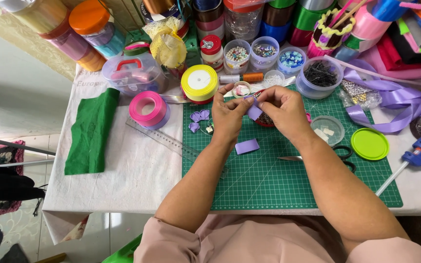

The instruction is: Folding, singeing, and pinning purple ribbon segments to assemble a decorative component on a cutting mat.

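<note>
Head view shows both hands over the green cutting mat (269, 185), the left hand (227, 119) and right hand (283, 109) pinching closed on a small lilac ribbon piece (254, 112), seemingly folded, which looks light, limp and slippery, best nipped at its edges.

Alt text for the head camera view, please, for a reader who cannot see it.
Both hands, left hand and right hand, pinch a small lilac ribbon piece above a green cutting mat. Another cut lilac piece lies on the mat; a pink ribbon roll and scissors sit nearby.
</note>
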